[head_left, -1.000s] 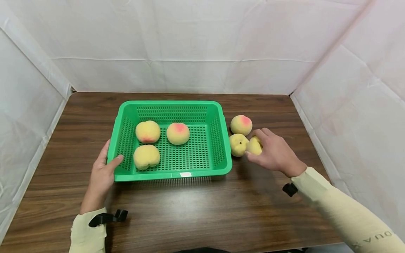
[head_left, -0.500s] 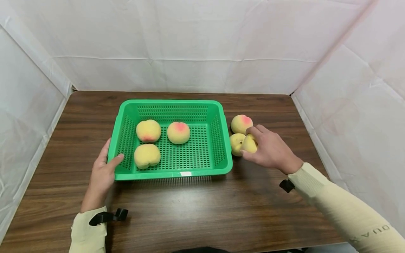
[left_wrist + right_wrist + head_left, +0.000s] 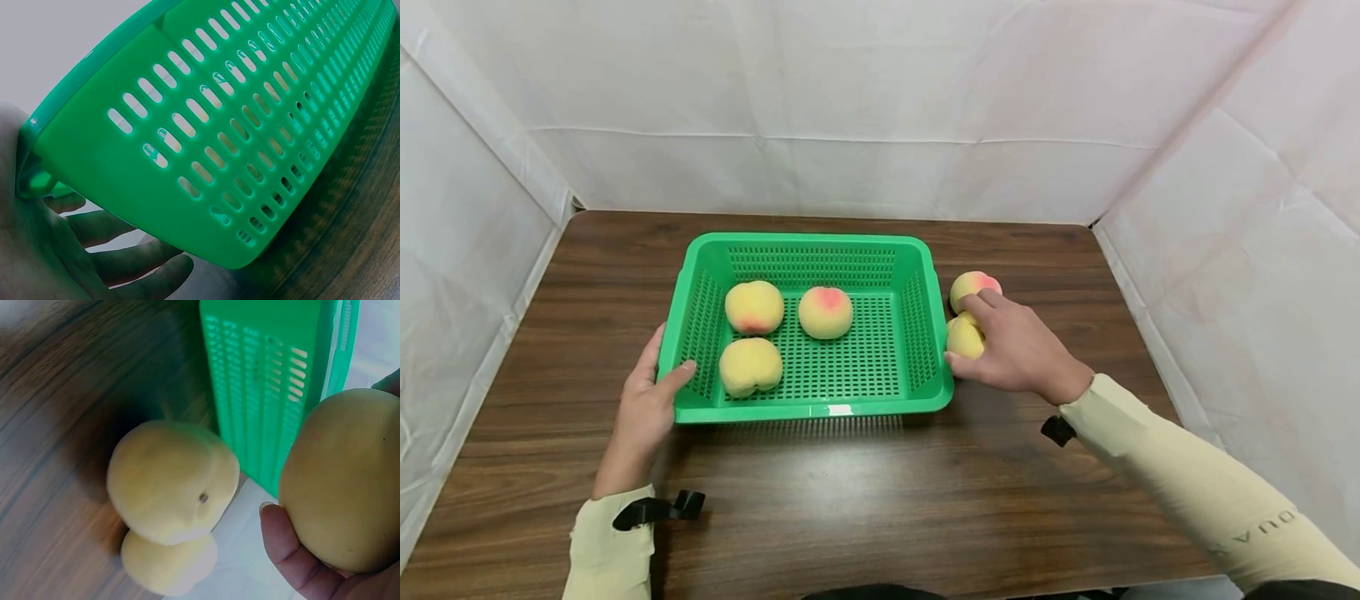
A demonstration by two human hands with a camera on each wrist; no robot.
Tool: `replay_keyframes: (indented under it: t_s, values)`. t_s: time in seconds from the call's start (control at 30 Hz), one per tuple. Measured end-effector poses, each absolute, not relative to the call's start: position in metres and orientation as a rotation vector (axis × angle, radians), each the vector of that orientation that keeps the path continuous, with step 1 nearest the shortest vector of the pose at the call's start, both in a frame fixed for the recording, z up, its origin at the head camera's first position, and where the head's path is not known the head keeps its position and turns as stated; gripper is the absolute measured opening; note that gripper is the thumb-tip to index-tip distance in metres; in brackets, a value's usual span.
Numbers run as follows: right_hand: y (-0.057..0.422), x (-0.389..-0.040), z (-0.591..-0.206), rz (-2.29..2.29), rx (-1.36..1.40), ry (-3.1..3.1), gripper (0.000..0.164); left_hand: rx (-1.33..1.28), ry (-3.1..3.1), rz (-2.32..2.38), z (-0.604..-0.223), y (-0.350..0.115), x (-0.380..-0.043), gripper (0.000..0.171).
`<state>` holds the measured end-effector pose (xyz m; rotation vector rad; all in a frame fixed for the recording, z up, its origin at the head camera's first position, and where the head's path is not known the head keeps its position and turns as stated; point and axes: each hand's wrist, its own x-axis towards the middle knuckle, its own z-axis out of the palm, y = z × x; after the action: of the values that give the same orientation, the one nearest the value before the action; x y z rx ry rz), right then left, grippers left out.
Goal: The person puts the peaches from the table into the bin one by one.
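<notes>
My left hand (image 3: pixel 643 408) grips the left rim of a green plastic basket (image 3: pixel 805 412), thumb over the edge and fingers outside its slotted wall. Inside, on the left and middle, lie three yellow peaches, one a pink-topped peach (image 3: pixel 825 313). Just right of the basket, my right hand (image 3: pixel 1021 346) holds a yellow peach (image 3: pixel 966 340) between thumb and fingers. In the right wrist view this held peach (image 3: pixel 342 481) is raised beside the basket wall. A second peach (image 3: pixel 172 481) and a third peach (image 3: pixel 167 562) sit on the table beyond it, mostly covered in the head view.
The brown wooden table (image 3: pixel 820 508) carries everything. White sheeting (image 3: pixel 865 100) walls off the back and both sides. A black strap (image 3: pixel 658 510) circles the left sleeve cuff.
My right hand has moved left with the peach, toward the basket, and now covers much of the peaches behind it. My left hand keeps its grip on the basket rim.
</notes>
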<state>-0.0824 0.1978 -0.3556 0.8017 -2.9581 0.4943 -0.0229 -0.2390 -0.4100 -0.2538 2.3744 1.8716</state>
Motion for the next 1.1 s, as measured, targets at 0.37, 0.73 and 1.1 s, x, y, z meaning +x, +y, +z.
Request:
replay_keyframes:
  t_s: [0.37,0.73,1.1]
  values:
    - [0.170,-0.086,-0.351,0.473,0.956,-2.929,0.048,-0.247,2.346,1.892,-0.409,-0.238,-0.023,0.061]
    - [0.140,-0.094,-0.349,0.425,1.117,-2.920,0.049,-0.243,2.374,1.893,-0.409,-0.237,-0.022,0.061]
    - [0.113,-0.100,-0.350,0.417,1.227,-2.904,0.041,-0.233,2.377,1.891,-0.410,-0.237,-0.023,0.061]
